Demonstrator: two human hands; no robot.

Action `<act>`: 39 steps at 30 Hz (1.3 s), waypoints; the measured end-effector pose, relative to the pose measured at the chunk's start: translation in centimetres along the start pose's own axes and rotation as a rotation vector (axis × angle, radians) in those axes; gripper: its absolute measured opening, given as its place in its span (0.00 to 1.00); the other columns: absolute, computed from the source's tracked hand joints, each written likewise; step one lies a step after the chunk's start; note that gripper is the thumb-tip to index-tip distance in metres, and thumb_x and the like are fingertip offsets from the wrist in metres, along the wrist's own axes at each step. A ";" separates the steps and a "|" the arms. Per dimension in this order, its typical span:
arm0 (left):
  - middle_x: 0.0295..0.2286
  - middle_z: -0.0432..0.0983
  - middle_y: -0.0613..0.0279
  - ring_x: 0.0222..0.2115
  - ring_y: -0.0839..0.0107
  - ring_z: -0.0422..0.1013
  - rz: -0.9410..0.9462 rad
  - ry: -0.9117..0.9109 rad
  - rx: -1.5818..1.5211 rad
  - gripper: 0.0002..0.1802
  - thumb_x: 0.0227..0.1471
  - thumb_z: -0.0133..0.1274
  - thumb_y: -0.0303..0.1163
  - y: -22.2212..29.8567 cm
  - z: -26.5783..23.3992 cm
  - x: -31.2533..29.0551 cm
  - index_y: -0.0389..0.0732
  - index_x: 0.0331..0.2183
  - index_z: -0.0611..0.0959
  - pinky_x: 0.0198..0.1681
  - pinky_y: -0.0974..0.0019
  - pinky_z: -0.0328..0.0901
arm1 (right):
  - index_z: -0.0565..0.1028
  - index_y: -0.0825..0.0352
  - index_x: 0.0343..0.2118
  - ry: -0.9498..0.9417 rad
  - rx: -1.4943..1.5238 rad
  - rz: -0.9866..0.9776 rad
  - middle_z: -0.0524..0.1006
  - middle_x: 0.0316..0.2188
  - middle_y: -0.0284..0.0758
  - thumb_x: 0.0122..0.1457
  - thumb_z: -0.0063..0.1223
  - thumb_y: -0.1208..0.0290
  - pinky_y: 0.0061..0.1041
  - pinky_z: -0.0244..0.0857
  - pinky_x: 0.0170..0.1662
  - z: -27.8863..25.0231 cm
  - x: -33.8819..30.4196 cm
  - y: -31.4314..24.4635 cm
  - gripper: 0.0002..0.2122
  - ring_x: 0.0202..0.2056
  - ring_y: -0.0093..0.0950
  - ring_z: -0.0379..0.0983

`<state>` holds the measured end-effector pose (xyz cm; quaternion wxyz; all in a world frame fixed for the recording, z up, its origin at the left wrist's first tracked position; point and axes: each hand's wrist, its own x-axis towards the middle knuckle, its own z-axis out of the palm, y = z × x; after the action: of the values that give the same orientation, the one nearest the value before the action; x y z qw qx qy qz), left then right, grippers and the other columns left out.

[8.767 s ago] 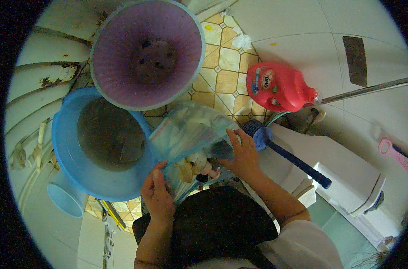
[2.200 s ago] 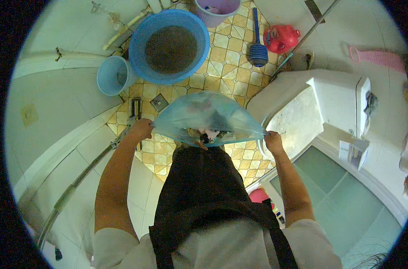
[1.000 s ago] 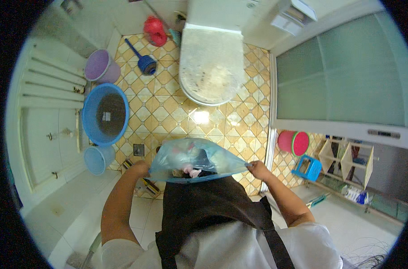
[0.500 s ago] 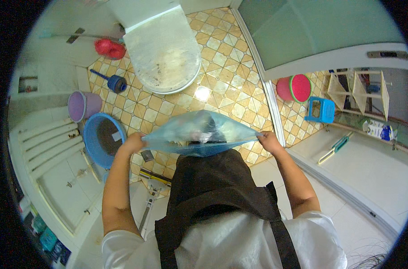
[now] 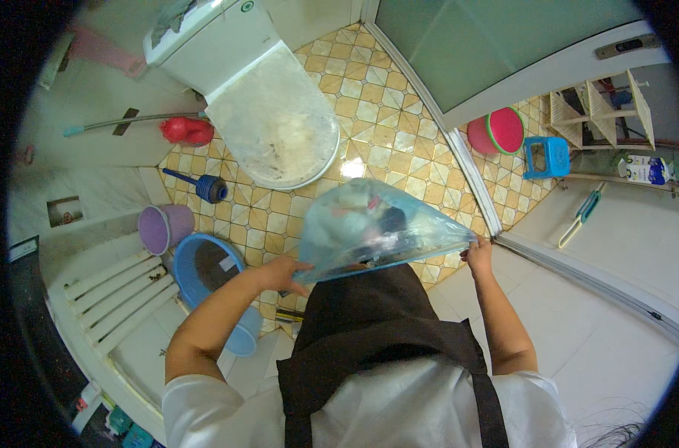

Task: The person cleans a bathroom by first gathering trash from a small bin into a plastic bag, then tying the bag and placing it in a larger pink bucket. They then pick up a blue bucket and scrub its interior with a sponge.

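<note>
A translucent blue plastic bag [image 5: 354, 224] with mixed light, dark and pink contents hangs in front of my apron. My right hand [image 5: 479, 257] is closed on its right corner, which is drawn out to a point. At the bag's left end is my left hand [image 5: 283, 275], its fingers stretched and apart against the edge; the bag partly hides the fingertips. What the contents are cannot be made out through the plastic.
A toilet [image 5: 276, 112] with a stained lid stands ahead. On the left are a plunger [image 5: 211, 189], a purple bucket [image 5: 176, 224] and a blue basin [image 5: 205, 272]. A red bucket [image 5: 496, 131], a blue stool [image 5: 546, 157] and a shelf rack [image 5: 600, 112] stand right, beyond a door track.
My left hand has moved inward and its fingers have spread. The bag's left side has gone from a stretched point to a rounded bulge. My right hand has shifted right with its corner.
</note>
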<state>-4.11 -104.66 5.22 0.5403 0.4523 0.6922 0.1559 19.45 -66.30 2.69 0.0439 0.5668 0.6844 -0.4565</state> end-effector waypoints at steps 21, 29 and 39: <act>0.21 0.66 0.57 0.32 0.60 0.63 0.473 0.517 -0.745 0.10 0.44 0.37 0.34 10.5 -5.8 5.1 0.38 0.22 0.66 0.43 0.56 0.51 | 0.65 0.64 0.27 -0.289 0.536 -0.185 0.65 0.20 0.31 0.48 0.36 0.67 0.20 0.56 0.25 -1.3 -4.7 -4.3 0.08 0.23 0.23 0.60; 0.12 0.55 0.66 0.14 0.75 0.54 0.254 0.892 -1.316 0.08 0.46 0.35 0.32 16.9 -10.1 11.6 0.41 0.20 0.62 0.19 0.72 0.54 | 0.70 0.65 0.31 -0.225 -0.316 -0.724 0.69 0.27 0.40 0.37 0.53 0.80 0.27 0.60 0.34 -6.3 -6.3 -5.4 0.14 0.32 0.37 0.65; 0.12 0.56 0.69 0.14 0.79 0.53 0.001 1.006 -1.143 0.07 0.45 0.36 0.29 23.0 -9.6 21.9 0.42 0.18 0.64 0.17 0.76 0.50 | 0.71 0.68 0.29 -0.331 0.403 -0.277 0.70 0.24 0.29 0.39 0.47 0.82 0.15 0.57 0.29 -17.4 0.5 -2.9 0.10 0.26 0.17 0.63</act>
<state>-2.27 -72.16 11.67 0.3097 -0.0230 0.6664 0.6778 24.88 -54.02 14.13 -0.0212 0.3831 0.6342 -0.6712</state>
